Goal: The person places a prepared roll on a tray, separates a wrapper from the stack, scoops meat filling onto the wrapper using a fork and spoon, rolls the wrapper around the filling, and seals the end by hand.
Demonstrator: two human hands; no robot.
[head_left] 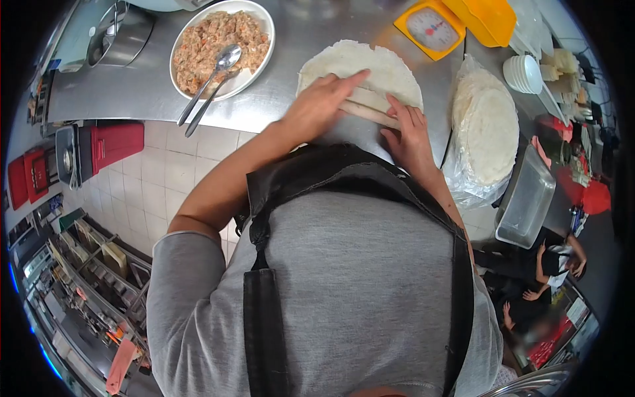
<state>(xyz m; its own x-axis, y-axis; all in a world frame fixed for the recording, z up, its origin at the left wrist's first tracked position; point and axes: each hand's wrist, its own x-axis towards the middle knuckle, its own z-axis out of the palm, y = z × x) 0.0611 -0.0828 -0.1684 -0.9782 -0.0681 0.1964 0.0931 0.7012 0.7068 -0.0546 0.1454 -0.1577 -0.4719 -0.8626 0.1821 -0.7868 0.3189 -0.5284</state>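
Note:
A round, thin sheet of wrapper dough lies on the steel table, its near edge folded over into a narrow roll. My left hand grips the left part of this roll, its index finger reaching forward over the flat sheet and its thumb hidden. At the right end, my right hand holds the roll between thumb and fingers. Any filling inside the roll is hidden. To the left, an oval white dish holds minced filling with two spoons resting in it.
Right of the sheet lies a stack of round wrappers in clear plastic. A yellow dial scale stands behind, near white bowls. A metal pot sits far left. A metal tray and another person are at right.

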